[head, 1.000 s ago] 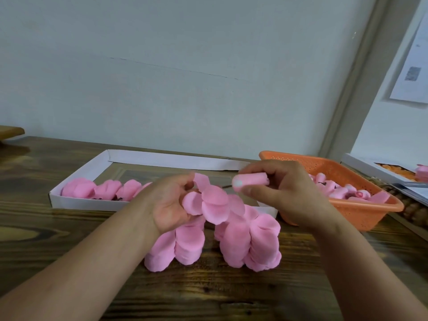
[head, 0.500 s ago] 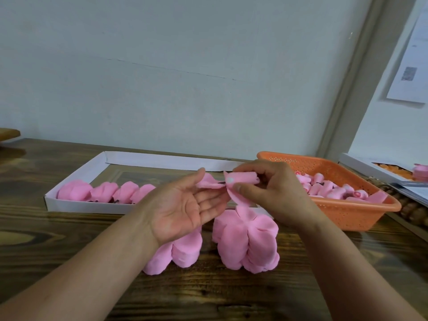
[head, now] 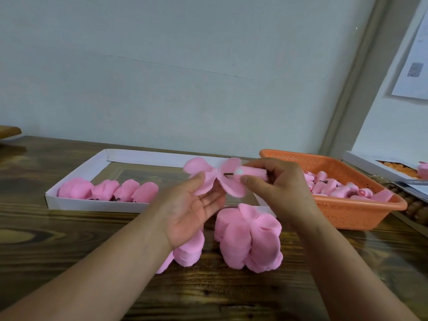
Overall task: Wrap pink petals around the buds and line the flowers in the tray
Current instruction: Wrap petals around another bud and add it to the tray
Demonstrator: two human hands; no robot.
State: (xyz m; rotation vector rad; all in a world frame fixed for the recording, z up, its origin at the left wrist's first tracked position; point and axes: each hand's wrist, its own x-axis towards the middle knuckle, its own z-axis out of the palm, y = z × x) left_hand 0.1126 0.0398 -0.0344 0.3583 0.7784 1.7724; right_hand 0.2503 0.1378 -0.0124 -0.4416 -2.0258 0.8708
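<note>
My right hand (head: pixel 281 185) pinches a pink rolled bud (head: pixel 251 176) lying sideways, its white tip and a thin dark stem end pointing left. A flat pink petal piece (head: pixel 209 178) sits at that tip, spread out like a flower. My left hand (head: pixel 188 210) lies palm up with straight fingers under the petal piece. Two stacks of pink petals (head: pixel 249 237) stand on the wooden table below my hands, the left one partly hidden by my left wrist. The white tray (head: pixel 76 202) behind holds a row of finished pink flowers (head: pixel 108 189) at its left end.
An orange mesh basket (head: pixel 361 212) with several pink buds (head: pixel 333 187) sits at the right. Behind it a white box (head: pixel 368 164) holds orange pieces. A grey wall stands close behind the table.
My left hand has opened flat under one petal piece. The bud in my right hand has come up against the middle of that piece, which is now spread wide.
</note>
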